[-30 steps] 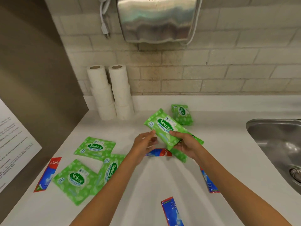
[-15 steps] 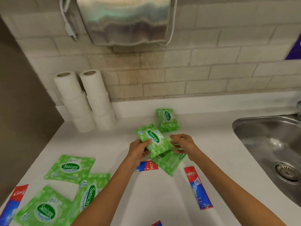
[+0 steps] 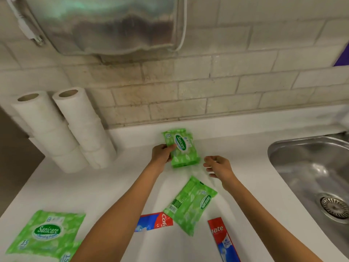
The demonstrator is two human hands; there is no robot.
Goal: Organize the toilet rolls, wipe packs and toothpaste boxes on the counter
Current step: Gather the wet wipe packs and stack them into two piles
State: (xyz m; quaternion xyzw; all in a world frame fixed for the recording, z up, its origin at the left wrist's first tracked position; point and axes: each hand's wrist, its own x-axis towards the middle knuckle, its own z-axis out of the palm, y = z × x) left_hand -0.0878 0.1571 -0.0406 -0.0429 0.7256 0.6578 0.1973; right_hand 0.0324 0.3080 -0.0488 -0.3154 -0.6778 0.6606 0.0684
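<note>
Wipe pack (image 3: 181, 148) now nearer tiled wall (image 3: 226, 87)

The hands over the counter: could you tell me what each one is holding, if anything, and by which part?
The left hand grips a green wipe pack by its left edge, on the stack near the wall. The right hand is open and holds nothing.

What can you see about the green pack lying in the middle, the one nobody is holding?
The loose wipe pack is a soft, crinkly green plastic pouch with pale leaf prints. It lies flat and slanted on the white counter, between the two arms. A green oval Sanicare label sits near its right edge, and a barcode panel shows on its left side. Its lower left corner overlaps the red end of a toothpaste box. Neither hand touches it.
</note>
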